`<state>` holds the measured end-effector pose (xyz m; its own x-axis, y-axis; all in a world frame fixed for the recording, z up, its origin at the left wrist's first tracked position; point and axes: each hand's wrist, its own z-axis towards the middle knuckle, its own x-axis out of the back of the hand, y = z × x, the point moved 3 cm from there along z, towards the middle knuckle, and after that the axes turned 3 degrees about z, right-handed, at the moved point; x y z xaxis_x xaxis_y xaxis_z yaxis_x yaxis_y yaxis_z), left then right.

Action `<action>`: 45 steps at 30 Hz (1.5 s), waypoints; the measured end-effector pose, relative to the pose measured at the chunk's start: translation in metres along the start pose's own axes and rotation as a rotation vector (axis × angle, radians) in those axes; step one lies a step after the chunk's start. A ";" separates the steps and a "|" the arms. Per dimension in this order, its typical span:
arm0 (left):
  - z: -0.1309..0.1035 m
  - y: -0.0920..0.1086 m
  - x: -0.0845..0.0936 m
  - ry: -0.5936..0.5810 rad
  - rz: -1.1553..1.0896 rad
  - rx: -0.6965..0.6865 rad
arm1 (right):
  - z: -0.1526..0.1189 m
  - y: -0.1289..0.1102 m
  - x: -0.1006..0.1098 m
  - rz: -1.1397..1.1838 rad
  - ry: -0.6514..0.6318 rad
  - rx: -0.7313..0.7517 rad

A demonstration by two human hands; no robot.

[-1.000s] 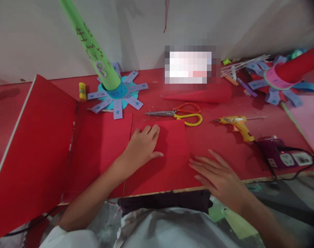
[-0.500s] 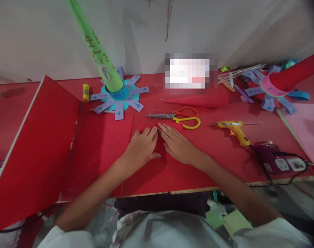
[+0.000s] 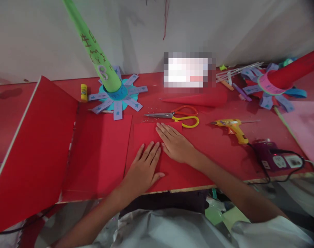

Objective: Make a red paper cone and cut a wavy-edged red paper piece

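Note:
Both of my hands rest on a sheet of red paper (image 3: pixel 144 132) lying on the red table. My left hand (image 3: pixel 146 165) lies flat on its lower part with fingers spread and thumb out to the right. My right hand (image 3: pixel 174 143) presses flat near the sheet's top edge, fingers stretched and close together. Just beyond the fingertips are scissors (image 3: pixel 172 116) with one orange and one yellow handle, blades pointing left. Left of the sheet is another flat red sheet (image 3: pixel 105 151), part of or beside an upright red board (image 3: pixel 35 144).
A green paper cone (image 3: pixel 105 69) with purple strips stands behind. A yellow glue stick (image 3: pixel 84 93) is at back left. On the right are a yellow glue gun (image 3: pixel 231 128), a purple power socket (image 3: pixel 271 156) with cables and a red cone (image 3: pixel 296 74). A blurred rectangle (image 3: pixel 189 72) sits by the wall.
My left hand has slid down the sheet toward me and its bent fingers have straightened out flat. The right hand stays near the top edge. The view has shifted slightly.

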<state>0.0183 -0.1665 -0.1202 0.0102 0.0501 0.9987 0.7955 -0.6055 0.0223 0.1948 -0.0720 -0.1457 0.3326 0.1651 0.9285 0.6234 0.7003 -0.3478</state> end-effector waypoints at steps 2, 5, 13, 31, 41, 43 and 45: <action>-0.012 0.000 -0.001 -0.004 -0.023 0.012 | -0.001 0.000 0.000 0.008 -0.003 -0.003; -0.028 0.001 0.000 -0.007 -0.030 0.037 | -0.001 0.000 0.001 0.006 -0.009 -0.008; -0.066 0.000 -0.002 0.012 0.070 0.112 | 0.000 -0.001 0.002 0.004 -0.010 -0.005; -0.016 0.013 0.008 0.075 0.012 0.133 | 0.001 -0.003 0.003 -0.008 -0.020 -0.010; -0.024 0.021 0.017 0.077 0.002 0.138 | 0.001 -0.004 0.003 -0.039 -0.012 -0.011; -0.022 0.022 0.018 0.101 -0.010 0.145 | 0.001 -0.004 0.002 -0.030 -0.011 -0.012; -0.017 0.025 0.017 0.118 -0.035 0.150 | 0.001 -0.003 0.002 -0.020 -0.009 -0.013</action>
<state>0.0280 -0.1941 -0.1021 -0.0831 -0.0302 0.9961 0.8756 -0.4795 0.0585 0.1926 -0.0730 -0.1429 0.3138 0.1576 0.9363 0.6387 0.6946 -0.3310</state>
